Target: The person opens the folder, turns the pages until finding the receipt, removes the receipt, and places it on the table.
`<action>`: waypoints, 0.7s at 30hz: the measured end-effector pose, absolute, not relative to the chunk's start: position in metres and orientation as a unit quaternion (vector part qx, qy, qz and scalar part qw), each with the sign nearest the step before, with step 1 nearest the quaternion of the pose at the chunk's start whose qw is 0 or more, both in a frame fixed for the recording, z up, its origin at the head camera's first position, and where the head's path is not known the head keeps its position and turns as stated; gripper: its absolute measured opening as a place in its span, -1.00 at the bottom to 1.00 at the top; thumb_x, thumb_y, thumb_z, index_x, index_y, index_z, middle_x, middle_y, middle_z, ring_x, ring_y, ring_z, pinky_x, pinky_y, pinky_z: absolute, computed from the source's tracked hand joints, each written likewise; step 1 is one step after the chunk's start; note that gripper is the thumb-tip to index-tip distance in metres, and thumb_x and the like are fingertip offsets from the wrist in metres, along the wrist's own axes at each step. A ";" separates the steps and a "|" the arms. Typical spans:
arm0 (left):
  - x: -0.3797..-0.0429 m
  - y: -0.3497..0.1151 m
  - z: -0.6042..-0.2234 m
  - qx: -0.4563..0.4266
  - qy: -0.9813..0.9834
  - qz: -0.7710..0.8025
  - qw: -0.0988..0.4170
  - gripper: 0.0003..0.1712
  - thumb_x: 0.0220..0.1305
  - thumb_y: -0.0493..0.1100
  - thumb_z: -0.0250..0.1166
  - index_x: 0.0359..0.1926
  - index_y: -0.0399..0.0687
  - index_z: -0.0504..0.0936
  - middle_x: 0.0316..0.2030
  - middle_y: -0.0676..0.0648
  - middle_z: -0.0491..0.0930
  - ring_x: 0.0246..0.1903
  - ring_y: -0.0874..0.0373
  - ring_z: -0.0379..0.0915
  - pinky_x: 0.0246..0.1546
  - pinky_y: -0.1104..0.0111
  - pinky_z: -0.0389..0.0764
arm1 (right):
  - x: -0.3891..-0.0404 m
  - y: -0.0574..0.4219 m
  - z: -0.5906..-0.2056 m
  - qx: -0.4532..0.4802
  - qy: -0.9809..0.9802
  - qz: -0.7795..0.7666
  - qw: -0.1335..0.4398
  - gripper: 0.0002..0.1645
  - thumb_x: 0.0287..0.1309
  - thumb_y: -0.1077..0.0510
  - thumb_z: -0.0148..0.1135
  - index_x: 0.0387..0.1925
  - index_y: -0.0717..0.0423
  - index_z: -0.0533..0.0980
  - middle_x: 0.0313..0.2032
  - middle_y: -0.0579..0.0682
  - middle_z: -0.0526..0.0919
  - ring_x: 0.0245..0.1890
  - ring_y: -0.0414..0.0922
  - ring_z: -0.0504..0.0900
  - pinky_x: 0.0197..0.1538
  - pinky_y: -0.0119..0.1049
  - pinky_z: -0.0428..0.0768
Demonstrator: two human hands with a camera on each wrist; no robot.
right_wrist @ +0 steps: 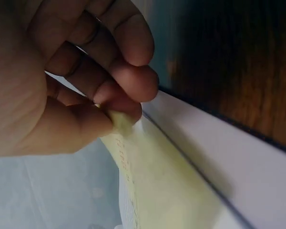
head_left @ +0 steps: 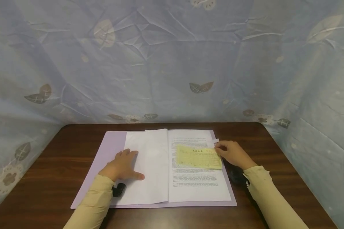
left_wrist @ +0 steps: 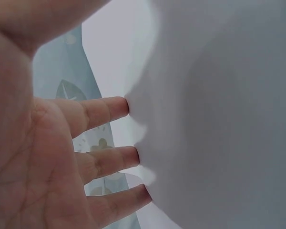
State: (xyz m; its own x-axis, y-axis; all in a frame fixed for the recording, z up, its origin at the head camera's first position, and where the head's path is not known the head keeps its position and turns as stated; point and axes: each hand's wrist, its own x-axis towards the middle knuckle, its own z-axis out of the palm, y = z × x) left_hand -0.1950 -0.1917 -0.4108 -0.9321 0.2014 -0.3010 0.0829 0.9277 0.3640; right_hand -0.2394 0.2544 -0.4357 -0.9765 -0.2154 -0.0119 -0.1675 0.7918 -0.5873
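Observation:
A pale purple folder (head_left: 114, 140) lies spread on the table with white sheets inside. On its right side is a printed page (head_left: 195, 190), and over that a yellow slip (head_left: 199, 157) with a printed grid. My right hand (head_left: 233, 154) pinches the slip's right end between thumb and fingers; in the right wrist view the yellow paper (right_wrist: 167, 176) bends up into that pinch. My left hand (head_left: 123, 167) rests on the blank left page (head_left: 152, 168), fingers spread. In the left wrist view its straight fingertips touch the white paper (left_wrist: 219, 119).
A small white tab (head_left: 215, 140) sticks out past the folder's right edge near my right hand. Dark wrist devices (head_left: 118, 190) sit by both cuffs. The brown wooden table (head_left: 46, 178) ends at a pale patterned cloth (head_left: 172, 63) hanging behind.

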 end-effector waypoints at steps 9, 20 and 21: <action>-0.194 -0.190 -0.408 0.081 0.968 0.168 0.167 0.39 -0.11 0.38 0.61 0.57 -0.21 0.19 0.52 -0.52 0.05 0.47 -0.58 -0.08 0.13 -0.61 0.19 | -0.242 0.260 -0.437 -0.113 0.935 -0.336 0.021 -0.87 0.37 0.20 0.29 -0.12 0.09 0.70 -0.26 -0.01 0.70 -0.30 -0.08 0.56 -0.21 -0.21 0.53; -0.193 -0.190 -0.410 0.081 0.970 0.157 0.167 0.39 -0.11 0.40 0.60 0.57 -0.23 0.20 0.51 -0.52 0.06 0.45 -0.60 -0.06 0.11 -0.61 0.20 | -0.245 0.276 -0.433 -0.132 0.919 -0.370 0.009 -0.87 0.44 0.18 0.23 -0.12 0.09 0.67 -0.27 0.01 0.67 -0.36 -0.10 0.51 -0.28 -0.23 0.50; -0.193 -0.190 -0.410 0.081 0.970 0.157 0.167 0.39 -0.12 0.40 0.60 0.57 -0.22 0.20 0.51 -0.53 0.06 0.45 -0.61 -0.06 0.10 -0.61 0.20 | -0.246 0.280 -0.431 -0.132 0.920 -0.368 0.007 -0.87 0.44 0.17 0.23 -0.12 0.08 0.67 -0.27 0.01 0.67 -0.36 -0.09 0.50 -0.28 -0.23 0.49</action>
